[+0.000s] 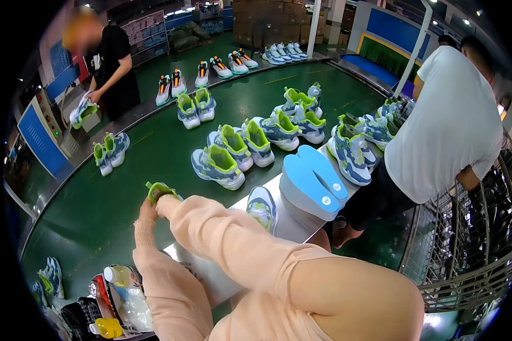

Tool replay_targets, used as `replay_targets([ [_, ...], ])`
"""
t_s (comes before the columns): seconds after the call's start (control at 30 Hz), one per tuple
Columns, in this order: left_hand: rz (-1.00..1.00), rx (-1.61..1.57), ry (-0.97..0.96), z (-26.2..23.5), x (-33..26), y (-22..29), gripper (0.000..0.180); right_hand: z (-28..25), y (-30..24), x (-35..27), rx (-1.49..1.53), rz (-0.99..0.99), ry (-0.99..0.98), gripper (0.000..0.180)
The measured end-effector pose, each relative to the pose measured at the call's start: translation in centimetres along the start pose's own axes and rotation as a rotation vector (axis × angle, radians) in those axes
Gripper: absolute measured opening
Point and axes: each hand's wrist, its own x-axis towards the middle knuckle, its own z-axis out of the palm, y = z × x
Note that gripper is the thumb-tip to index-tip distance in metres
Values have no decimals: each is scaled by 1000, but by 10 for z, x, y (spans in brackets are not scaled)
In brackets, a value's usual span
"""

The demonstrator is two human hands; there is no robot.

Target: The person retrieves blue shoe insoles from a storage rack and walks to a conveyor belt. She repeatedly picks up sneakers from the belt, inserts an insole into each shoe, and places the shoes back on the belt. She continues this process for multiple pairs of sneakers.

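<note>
A sneaker with a lime-green lining (160, 188) is between my two hands over the green table. My left hand (147, 211) grips its side. My right hand (166, 204) reaches into the shoe opening, and its fingers are hidden by the shoe and the peach sleeve. Under my right forearm, another sneaker (262, 207) lies on a metal plate (293, 199), partly covered by the sleeve. To its right, a stack of light-blue insoles (307, 176) stands on the same plate.
Grey-blue sneakers (224, 165) stand in pairs across the green table (148, 150). Orange-accented sneakers (221, 67) line the far ledge. Bottles (118, 277) fill a box at lower left. One co-worker (111, 62) holds a shoe; another (444, 113) stands right, beside a wire rack (466, 250).
</note>
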Motion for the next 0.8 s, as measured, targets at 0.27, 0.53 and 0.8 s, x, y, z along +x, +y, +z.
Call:
replay_targets([
  [0.27, 354, 532, 565, 24, -48, 131, 44, -145, 5, -101, -102, -183, -25, 25],
  [0.53, -91, 1308, -529, 53, -44, 120, 25, -132, 104, -313, -292, -255, 112, 38],
  [0.8, 10, 1313, -511, 57, -48, 99, 21, -162, 136, -311, -212, -311, -47, 31],
])
